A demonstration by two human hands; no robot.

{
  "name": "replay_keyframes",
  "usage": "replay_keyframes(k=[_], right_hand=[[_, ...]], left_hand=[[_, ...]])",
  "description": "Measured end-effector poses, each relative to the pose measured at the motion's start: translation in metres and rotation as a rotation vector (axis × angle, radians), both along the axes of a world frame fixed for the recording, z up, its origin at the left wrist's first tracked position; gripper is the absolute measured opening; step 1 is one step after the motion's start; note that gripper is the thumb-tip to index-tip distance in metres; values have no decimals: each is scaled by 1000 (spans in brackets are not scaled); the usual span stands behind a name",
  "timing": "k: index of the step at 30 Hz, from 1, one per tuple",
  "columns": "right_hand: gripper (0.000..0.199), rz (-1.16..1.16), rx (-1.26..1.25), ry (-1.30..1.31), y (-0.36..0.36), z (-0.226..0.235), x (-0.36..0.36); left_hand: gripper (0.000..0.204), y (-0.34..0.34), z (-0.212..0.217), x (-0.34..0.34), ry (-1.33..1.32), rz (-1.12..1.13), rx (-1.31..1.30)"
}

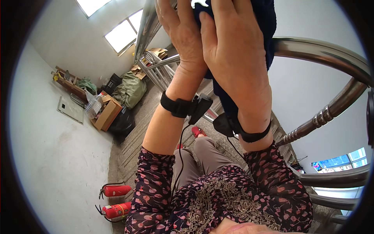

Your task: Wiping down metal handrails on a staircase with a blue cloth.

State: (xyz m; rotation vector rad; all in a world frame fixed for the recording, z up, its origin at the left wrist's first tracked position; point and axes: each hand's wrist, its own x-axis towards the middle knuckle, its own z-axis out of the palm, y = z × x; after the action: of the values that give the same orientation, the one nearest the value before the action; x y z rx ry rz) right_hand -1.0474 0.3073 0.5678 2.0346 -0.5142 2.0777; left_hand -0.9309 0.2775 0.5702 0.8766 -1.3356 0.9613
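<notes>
at the upper edge of the view, dark blue cloth [271,27] overlapped the curved metal handrail [323,50]. my right hand [237,50] lay against the cloth, my left hand [183,39] close beside; with fingertips cropped, i could not tell whether either gripped it.

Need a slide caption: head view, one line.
Left hand and right hand at a dark-blue cloth beside a curved metal railing.
</notes>
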Motion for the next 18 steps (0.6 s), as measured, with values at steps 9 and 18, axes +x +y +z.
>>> replay_keyframes(k=[9, 18], right_hand=[[17, -270, -57, 45, 3, 6, 12], [33, 12, 48, 275, 2, -42, 21]], left_hand=[[62, 6, -37, 5, 298, -36, 269], [80, 7, -76, 30, 424, -46, 317]])
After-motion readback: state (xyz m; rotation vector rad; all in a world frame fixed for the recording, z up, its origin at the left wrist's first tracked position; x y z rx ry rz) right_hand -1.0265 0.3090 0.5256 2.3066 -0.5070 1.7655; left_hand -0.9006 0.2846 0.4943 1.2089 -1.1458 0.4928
